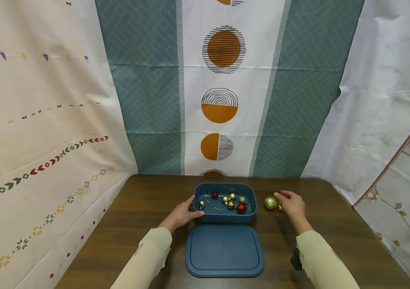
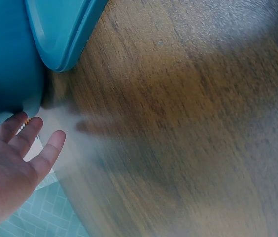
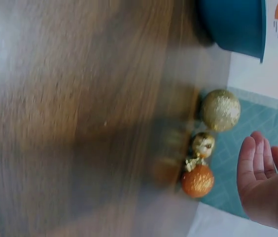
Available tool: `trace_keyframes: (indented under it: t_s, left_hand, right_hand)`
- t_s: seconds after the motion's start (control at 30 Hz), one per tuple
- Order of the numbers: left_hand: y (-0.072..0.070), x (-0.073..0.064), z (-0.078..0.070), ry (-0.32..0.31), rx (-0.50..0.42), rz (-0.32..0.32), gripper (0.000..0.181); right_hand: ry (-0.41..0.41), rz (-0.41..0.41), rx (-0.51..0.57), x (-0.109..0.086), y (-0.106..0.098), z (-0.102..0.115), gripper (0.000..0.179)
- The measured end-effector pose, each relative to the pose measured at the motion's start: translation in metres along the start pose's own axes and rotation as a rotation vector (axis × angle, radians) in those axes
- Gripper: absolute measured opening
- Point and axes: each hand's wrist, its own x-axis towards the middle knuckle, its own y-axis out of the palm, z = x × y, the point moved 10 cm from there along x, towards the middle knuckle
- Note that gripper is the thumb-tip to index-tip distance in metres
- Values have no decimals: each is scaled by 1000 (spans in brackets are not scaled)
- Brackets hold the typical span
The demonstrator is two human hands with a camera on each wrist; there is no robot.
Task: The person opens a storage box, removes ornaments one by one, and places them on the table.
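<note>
A blue rectangular box (image 1: 223, 219) stands on the table with several small gold and red baubles inside. My left hand (image 1: 182, 214) is at the box's left end, fingers spread and nearly straight against its wall; the left wrist view shows this hand (image 2: 11, 163) beside the box (image 2: 11, 59). To the right of the box lies a large glittery gold bauble (image 1: 270, 203), with a small shiny gold bauble (image 3: 203, 144) and an orange bauble (image 3: 197, 180) close by. My right hand (image 1: 292, 206) hovers over these, its fingers loosely extended and holding nothing. In the head view it hides the orange bauble.
The box's flat blue lid (image 1: 224, 251) lies on the table just in front of it. Patterned cloth (image 1: 154, 100) hangs behind the brown wooden table (image 1: 129, 245) and along both sides.
</note>
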Motion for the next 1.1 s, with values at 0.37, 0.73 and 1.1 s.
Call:
trace_keyframes:
  t_s: [0.37, 0.73, 1.1]
  left_hand:
    - [0, 0, 0, 4, -1, 3, 84]
    - [0, 1, -1, 8, -1, 7, 88]
    - [0, 0, -2, 16, 7, 8, 86]
  right_hand:
    - [23, 47, 130, -3, 23, 13, 54]
    - [7, 65, 226, -7, 39, 33, 53]
    - [-11, 88, 226, -10, 53, 46, 50]
